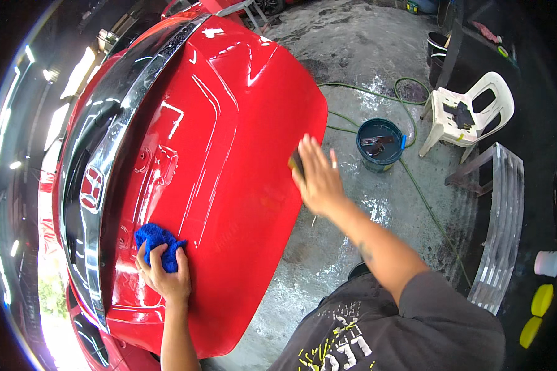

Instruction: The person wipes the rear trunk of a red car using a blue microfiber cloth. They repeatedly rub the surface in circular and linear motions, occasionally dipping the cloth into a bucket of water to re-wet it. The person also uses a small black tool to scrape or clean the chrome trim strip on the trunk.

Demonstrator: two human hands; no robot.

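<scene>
A glossy red car trunk lid fills the middle and left of the view, with a dark chrome strip and emblem along its left side. My left hand has its fingers curled round a bunched blue cloth, which rests on the lid's lower left part. At the lid's right edge is my right hand, fingers long and close together. Between its fingers and thumb sits a small dark pad with a yellowish edge; the hand covers most of it.
Right of the car, a dark bucket of water stands on the wet concrete floor. A green hose winds past it. Farther right are a white plastic chair with a dark cloth and a grey slatted bench.
</scene>
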